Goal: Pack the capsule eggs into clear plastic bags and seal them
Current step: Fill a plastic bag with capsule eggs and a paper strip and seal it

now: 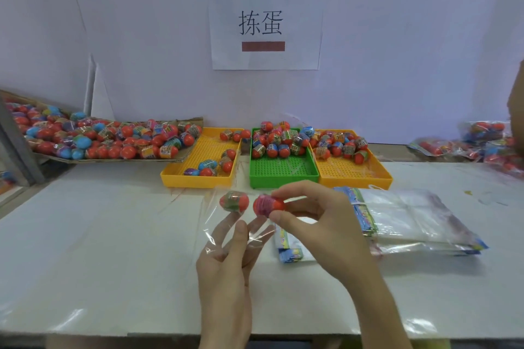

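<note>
My left hand (226,258) holds a clear plastic bag (211,218) open above the white table, thumb outside and fingers inside the film. One red capsule egg (234,201) sits inside the bag near its far end. My right hand (320,224) pinches a second red capsule egg (266,205) between thumb and fingers, right at the bag's opening beside the first egg. Whether this egg is inside the film I cannot tell.
Two yellow trays (195,178) (357,176) and a green tray (283,173) hold loose eggs behind my hands. A cardboard flat (113,160) heaped with eggs lies far left. A stack of empty bags (411,221) lies right; filled bags (482,144) sit far right.
</note>
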Action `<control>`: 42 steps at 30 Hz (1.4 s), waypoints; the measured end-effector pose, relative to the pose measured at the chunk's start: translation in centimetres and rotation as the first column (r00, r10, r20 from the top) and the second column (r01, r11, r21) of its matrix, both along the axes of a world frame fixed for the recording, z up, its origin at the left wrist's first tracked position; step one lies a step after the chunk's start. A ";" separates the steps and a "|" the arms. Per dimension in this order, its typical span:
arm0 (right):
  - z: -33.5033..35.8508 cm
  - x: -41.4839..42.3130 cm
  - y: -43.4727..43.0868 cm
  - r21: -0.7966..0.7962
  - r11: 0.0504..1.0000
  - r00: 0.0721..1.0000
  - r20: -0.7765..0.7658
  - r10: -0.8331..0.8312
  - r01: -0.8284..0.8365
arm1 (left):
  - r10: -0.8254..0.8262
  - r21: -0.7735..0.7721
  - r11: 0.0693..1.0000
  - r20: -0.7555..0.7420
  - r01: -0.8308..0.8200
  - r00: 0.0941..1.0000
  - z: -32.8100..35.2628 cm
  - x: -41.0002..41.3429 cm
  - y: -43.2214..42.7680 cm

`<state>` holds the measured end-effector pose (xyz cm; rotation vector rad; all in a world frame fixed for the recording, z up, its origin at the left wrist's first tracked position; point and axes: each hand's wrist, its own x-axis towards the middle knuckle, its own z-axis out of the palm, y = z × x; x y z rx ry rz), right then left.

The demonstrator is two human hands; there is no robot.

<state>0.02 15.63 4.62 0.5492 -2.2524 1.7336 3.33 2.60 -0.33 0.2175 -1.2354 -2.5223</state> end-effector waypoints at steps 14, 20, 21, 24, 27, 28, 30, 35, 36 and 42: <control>-1.8 -0.1 -3.1 -0.028 0.993 0.993 0.007 -0.114 0.114 | -0.034 -0.094 0.995 -0.016 0.033 0.999 0.2 0.3 0.1; -2.2 -0.5 -2.8 0.061 0.998 1.000 0.030 0.000 -0.002 | -0.034 -0.053 0.998 -0.052 0.031 0.998 0.1 0.1 0.0; -2.2 -0.4 -2.7 0.060 0.997 0.998 0.050 0.035 -0.038 | -0.027 -0.038 0.999 -0.047 0.025 0.999 0.0 0.0 -0.1; -1.9 -0.3 -2.6 0.018 1.000 0.999 0.040 -0.006 0.005 | 0.014 0.030 0.999 -0.045 -0.012 0.999 -0.2 0.0 -0.4; -1.7 -0.3 -2.6 -0.018 0.996 0.978 0.191 -0.081 0.086 | 0.048 0.101 0.994 -0.064 -0.042 0.997 -0.1 -0.1 -0.7; -1.7 -0.3 -2.7 0.010 0.999 0.960 0.276 -0.047 0.046 | 0.053 0.118 0.992 -0.067 -0.044 0.996 -0.2 -0.1 -0.8; -2.0 -0.2 -3.0 0.085 0.993 0.936 0.347 0.050 -0.085 | 0.045 0.141 0.989 -0.071 -0.034 0.997 -0.1 0.0 -0.8; -2.4 0.1 -4.4 -0.029 1.000 0.981 0.192 0.015 -0.010 | -0.057 0.054 0.996 -0.147 0.066 0.988 0.3 0.5 -0.7; -2.4 0.1 -4.4 -0.043 0.999 0.983 0.182 -0.021 0.030 | -0.073 0.022 0.997 -0.151 0.077 0.986 0.3 0.5 -0.6; -0.8 -0.1 -2.1 -0.333 0.936 0.993 0.044 -0.107 0.116 | -0.066 -0.032 0.998 -0.161 0.062 0.985 0.2 0.7 -0.3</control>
